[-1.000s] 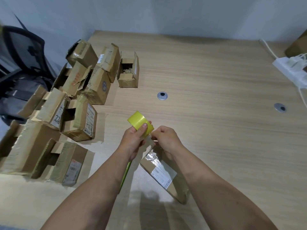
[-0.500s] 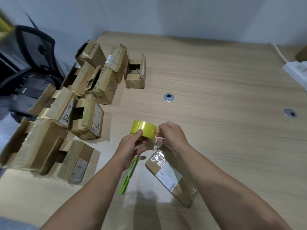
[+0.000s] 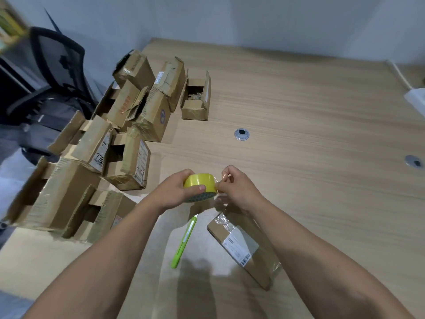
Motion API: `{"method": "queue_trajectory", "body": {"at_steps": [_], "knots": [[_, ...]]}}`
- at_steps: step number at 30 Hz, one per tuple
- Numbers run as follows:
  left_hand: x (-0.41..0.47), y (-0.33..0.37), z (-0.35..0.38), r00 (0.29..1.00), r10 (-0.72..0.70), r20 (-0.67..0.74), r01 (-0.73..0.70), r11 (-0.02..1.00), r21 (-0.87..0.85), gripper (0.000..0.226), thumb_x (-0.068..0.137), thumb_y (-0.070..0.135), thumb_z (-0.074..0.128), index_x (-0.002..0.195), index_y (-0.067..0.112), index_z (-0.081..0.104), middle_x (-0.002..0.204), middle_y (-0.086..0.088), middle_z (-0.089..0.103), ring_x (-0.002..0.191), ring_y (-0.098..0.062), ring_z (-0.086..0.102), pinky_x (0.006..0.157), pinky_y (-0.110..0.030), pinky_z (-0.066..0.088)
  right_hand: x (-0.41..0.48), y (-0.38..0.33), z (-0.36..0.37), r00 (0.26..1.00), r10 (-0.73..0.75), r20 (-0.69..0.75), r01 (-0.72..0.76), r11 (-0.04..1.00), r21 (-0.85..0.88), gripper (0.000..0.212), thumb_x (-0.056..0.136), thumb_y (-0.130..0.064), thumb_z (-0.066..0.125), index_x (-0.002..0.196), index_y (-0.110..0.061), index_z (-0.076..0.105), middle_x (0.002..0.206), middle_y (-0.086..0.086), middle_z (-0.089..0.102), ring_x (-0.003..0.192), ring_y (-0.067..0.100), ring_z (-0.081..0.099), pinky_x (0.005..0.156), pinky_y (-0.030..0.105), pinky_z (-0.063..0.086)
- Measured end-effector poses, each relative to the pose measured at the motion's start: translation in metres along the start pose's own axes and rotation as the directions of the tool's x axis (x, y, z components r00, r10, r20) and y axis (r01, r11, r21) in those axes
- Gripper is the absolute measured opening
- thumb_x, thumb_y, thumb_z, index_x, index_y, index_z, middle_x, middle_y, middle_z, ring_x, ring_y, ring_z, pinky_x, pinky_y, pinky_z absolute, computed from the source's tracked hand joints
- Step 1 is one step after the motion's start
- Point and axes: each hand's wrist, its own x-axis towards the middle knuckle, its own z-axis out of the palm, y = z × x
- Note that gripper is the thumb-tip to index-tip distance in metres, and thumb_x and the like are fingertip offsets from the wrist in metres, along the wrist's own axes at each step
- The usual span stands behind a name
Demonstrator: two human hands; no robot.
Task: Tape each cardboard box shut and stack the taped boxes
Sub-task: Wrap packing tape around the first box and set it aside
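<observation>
Yellow tape (image 3: pixel 200 180) partly behind left hand (image 3: pixel 173 192)

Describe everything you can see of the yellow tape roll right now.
The tape roll is a glossy yellow ring of packing tape; its core shows a dark printed pattern inside. It is held above the table. The left hand grips it, thumb across the outer face. The right hand pinches the loose end at its right side, a short strip peeled away.
</observation>
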Motion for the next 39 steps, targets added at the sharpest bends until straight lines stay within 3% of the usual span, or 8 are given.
{"method": "queue_trajectory", "body": {"at_steps": [2, 8, 12, 15, 18, 22, 33, 39], "knots": [[0.001, -0.001, 0.001, 1.000, 0.019, -0.022, -0.019, 1.000, 0.018, 0.041, 0.070, 0.051, 0.070, 0.090, 0.018, 0.057, 0.075, 0.001, 0.055, 0.069, -0.016, 0.052, 0.062, -0.031, 0.040, 0.000, 0.005, -0.002, 1.000, 0.028, 0.008, -0.028, 0.998, -0.060, 0.027, 0.087, -0.009, 0.068, 0.082, -0.022, 0.044, 0.052, -0.008, 0.052, 0.059, 0.022, 0.053, 0.064, 0.035, 0.047], [0.005, -0.001, 0.003, 0.999, 0.049, 0.019, -0.051, 0.991, 0.127, 0.034, 0.078, 0.043, 0.079, 0.085, 0.020, 0.054, 0.071, 0.004, 0.054, 0.065, -0.013, 0.049, 0.060, -0.031, 0.037, 0.000, 0.009, -0.005, 0.997, 0.074, 0.020, -0.073, 0.995, -0.062, 0.035, 0.088, -0.004, 0.068, 0.085, -0.020, 0.037, 0.057, 0.010, 0.060, 0.052, 0.022, 0.042, 0.057, 0.030, 0.037], [0.006, -0.001, 0.008, 0.999, 0.053, 0.011, -0.055, 0.977, 0.204, 0.030, 0.085, 0.033, 0.078, 0.088, 0.015, 0.054, 0.070, 0.004, 0.052, 0.064, -0.012, 0.047, 0.057, -0.028, 0.034, 0.003, 0.014, -0.003, 0.993, 0.118, 0.001, -0.118, 0.990, 0.081, 0.035, 0.087, 0.009, 0.066, 0.080, -0.015, 0.041, 0.055, 0.013, 0.057, 0.049, 0.021, 0.047, 0.055, 0.032, 0.040], [0.004, -0.003, 0.008, 1.000, 0.017, 0.002, -0.017, 0.983, 0.184, 0.037, 0.081, 0.044, 0.078, 0.085, 0.016, 0.055, 0.072, 0.002, 0.054, 0.067, -0.016, 0.050, 0.060, -0.032, 0.037, 0.005, 0.013, -0.001, 0.990, 0.139, -0.011, -0.134, 0.972, 0.192, 0.031, 0.086, 0.013, 0.063, 0.078, -0.012, 0.046, 0.054, 0.013, 0.055, 0.046, 0.021, 0.047, 0.048, 0.028, 0.038], [0.004, -0.005, 0.007, 1.000, -0.015, -0.015, 0.018, 0.980, 0.196, 0.042, 0.074, 0.057, 0.070, 0.084, 0.019, 0.056, 0.075, -0.001, 0.059, 0.071, -0.019, 0.054, 0.065, -0.035, 0.042, 0.009, 0.010, 0.002, 0.993, 0.115, -0.021, -0.108, 0.972, 0.210, 0.028, 0.084, 0.013, 0.061, 0.076, -0.011, 0.049, 0.054, 0.013, 0.053, 0.048, 0.021, 0.046, 0.050, 0.028, 0.037], [0.002, -0.006, 0.002, 0.999, -0.035, -0.035, 0.044, 0.947, 0.319, 0.034, 0.088, 0.047, 0.071, 0.079, 0.021, 0.051, 0.075, 0.001, 0.057, 0.072, -0.018, 0.052, 0.060, -0.031, 0.037, 0.012, 0.003, 0.007, 0.991, 0.133, 0.013, -0.133, 0.968, 0.213, 0.027, 0.084, 0.013, 0.058, 0.073, -0.011, 0.051, 0.055, 0.012, 0.050, 0.049, 0.021, 0.045, 0.044, 0.024, 0.037], [0.005, -0.024, -0.013, 0.976, -0.180, -0.125, 0.220, 0.815, 0.536, 0.048, 0.088, 0.063, 0.060, 0.092, 0.016, 0.049, 0.094, -0.007, 0.057, 0.090, -0.028, 0.055, 0.070, -0.035, 0.039, 0.034, 0.000, 0.036, 0.983, 0.126, 0.135, -0.162, 0.939, 0.303, 0.029, 0.081, 0.010, 0.059, 0.065, -0.013, 0.052, 0.050, 0.010, 0.044, 0.049, 0.023, 0.040, 0.062, 0.055, 0.045], [0.010, -0.033, -0.016, 0.959, -0.250, -0.133, 0.278, 0.751, 0.599, 0.054, 0.087, 0.069, 0.056, 0.094, 0.017, 0.045, 0.094, -0.006, 0.051, 0.091, -0.028, 0.051, 0.073, -0.035, 0.039, 0.048, 0.009, 0.048, 0.979, 0.157, 0.128, -0.188, 0.938, 0.290, 0.031, 0.088, 0.000, 0.072, 0.076, -0.012, 0.046, 0.056, 0.009, 0.043, 0.045, 0.018, 0.040, 0.050, 0.029, 0.042]]}}
